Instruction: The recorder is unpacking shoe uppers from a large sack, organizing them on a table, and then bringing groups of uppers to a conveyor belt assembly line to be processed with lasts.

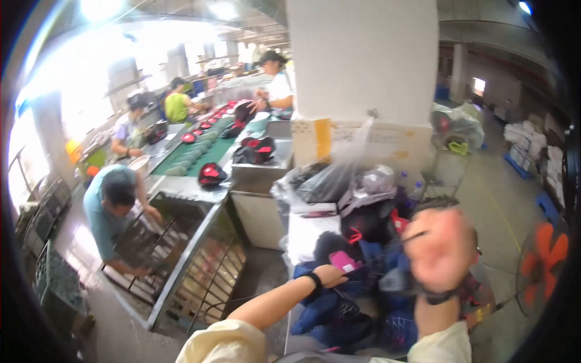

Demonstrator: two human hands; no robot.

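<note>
A heap of dark navy pieces that look like shoe uppers (333, 323) lies on the worktable in front of me. My left hand (330, 276) is at the heap's left side, its fingers closed at the edge of a navy piece beside a bright pink patch (345, 261). Raised above the right of the heap is my right hand (440, 248), blurred by motion and balled up. A thin dark strand or tool (417, 236) sticks out of it; its kind is unclear.
Behind the heap are a clear plastic bag (327, 175), a white box (313, 233) and bottles (415, 192). An orange-bladed fan (543, 260) stands right. Left, a person (115, 206) bends over a metal rack (200, 272). A green conveyor (196, 151) carries black-and-red pieces, with several workers beside it.
</note>
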